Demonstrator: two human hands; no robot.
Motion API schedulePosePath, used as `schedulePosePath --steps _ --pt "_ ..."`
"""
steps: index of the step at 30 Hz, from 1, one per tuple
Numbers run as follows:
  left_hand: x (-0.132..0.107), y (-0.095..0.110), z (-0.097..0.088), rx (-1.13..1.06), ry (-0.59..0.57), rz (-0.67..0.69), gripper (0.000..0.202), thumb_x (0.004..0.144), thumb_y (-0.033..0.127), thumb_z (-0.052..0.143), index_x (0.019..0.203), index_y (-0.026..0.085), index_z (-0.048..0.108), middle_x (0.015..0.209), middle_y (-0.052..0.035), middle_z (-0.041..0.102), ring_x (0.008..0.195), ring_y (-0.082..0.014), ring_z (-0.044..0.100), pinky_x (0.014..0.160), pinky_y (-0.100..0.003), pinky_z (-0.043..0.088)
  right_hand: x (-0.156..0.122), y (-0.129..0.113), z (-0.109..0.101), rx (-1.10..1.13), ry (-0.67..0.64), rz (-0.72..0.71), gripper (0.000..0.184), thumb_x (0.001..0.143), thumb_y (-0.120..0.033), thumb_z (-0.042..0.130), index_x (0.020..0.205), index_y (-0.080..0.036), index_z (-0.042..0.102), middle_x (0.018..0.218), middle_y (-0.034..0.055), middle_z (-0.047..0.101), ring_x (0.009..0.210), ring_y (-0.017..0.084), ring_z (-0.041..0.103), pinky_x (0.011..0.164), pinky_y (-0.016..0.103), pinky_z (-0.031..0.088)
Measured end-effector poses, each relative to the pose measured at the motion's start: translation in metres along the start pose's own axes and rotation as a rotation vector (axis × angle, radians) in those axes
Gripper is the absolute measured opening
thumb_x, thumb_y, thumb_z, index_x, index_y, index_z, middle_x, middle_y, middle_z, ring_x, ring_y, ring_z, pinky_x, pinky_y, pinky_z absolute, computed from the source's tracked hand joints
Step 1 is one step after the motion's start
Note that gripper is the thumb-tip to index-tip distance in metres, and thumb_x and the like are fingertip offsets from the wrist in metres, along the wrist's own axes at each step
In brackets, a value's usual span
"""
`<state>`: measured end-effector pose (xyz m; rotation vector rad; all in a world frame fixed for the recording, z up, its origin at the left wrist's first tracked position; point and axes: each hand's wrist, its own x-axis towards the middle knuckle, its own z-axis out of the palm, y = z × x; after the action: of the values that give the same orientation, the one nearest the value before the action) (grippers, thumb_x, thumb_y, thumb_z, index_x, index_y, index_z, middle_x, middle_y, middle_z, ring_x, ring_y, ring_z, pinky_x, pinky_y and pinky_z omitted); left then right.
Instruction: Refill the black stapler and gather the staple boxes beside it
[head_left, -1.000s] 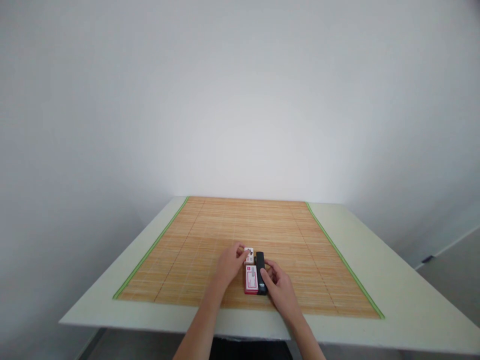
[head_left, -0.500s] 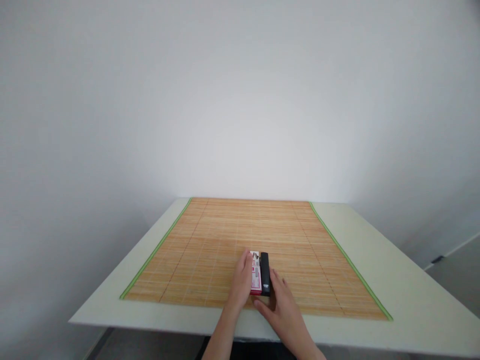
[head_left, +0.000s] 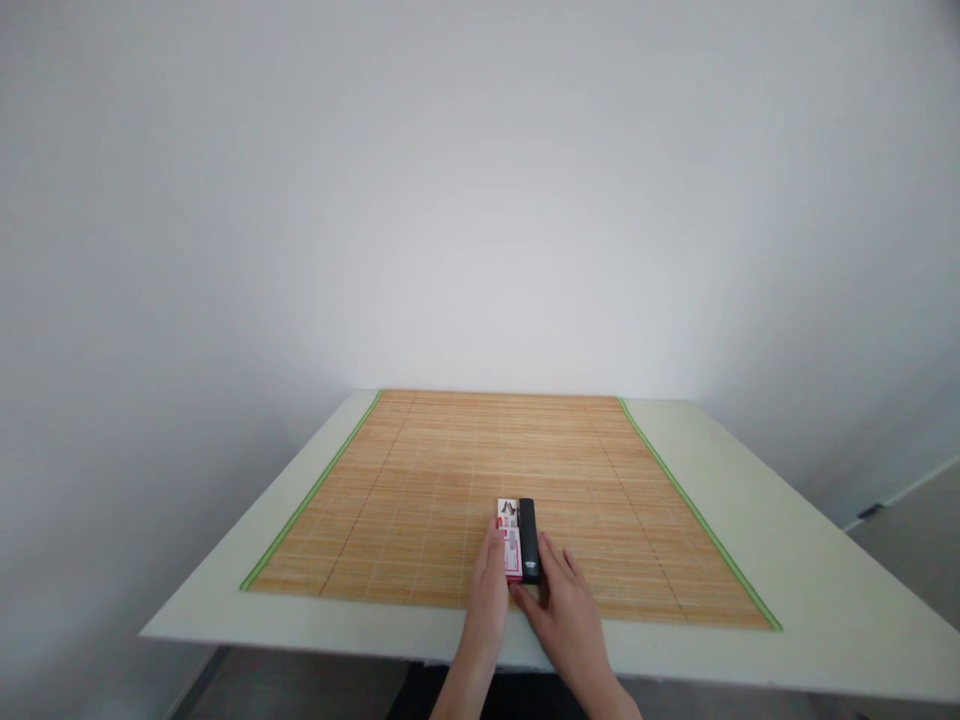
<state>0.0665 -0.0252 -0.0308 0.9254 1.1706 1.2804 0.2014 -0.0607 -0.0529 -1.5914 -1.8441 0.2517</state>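
A small red and white box lies on the bamboo mat next to a black stapler, the two side by side and touching. My left hand rests with straight fingers along the box's left side. My right hand lies flat just right of the stapler, its thumb at the near end of the two things. Neither hand is wrapped round anything.
The mat has green edging and covers most of a pale table. A white wall stands behind the table. Floor shows at the right beyond the table's edge.
My left hand let go of the small box's far end and slid back along its left side. My right hand came off the stapler and flattened beside it. Both hands drew towards me.
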Motion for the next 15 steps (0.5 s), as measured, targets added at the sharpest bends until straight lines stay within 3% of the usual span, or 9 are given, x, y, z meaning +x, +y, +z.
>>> schedulePosePath --steps 7,12,15 --pt "-0.014 0.011 0.013 0.147 0.016 -0.002 0.061 0.102 0.053 0.042 0.155 0.022 0.040 0.167 -0.0043 0.031 0.156 -0.0208 0.022 0.130 -0.040 0.013 0.001 -0.001 -0.004 -0.003 -0.018 -0.006 0.073 0.090 -0.033 0.065 0.158 -0.026 0.039 0.155 0.0097 0.050 0.140 0.033 0.051 0.121 0.056 0.036" --pt "-0.011 0.016 0.010 0.255 -0.021 -0.009 0.060 0.101 0.051 0.045 0.152 0.021 0.046 0.163 -0.0062 0.039 0.153 -0.0245 0.030 0.128 -0.041 0.020 0.004 0.012 -0.014 0.016 -0.100 -0.028 0.073 0.092 -0.038 0.064 0.159 -0.027 0.036 0.155 0.0101 0.050 0.142 0.032 0.049 0.124 0.058 0.029" --pt "-0.006 0.020 0.020 0.305 -0.125 0.024 0.057 0.100 0.046 0.045 0.152 0.022 0.047 0.160 -0.0051 0.044 0.150 -0.0242 0.038 0.126 -0.039 0.026 0.008 0.036 -0.031 -0.014 -0.145 -0.045 0.072 0.094 -0.042 0.061 0.159 -0.029 0.034 0.154 0.0103 0.052 0.141 0.031 0.050 0.125 0.062 0.019"
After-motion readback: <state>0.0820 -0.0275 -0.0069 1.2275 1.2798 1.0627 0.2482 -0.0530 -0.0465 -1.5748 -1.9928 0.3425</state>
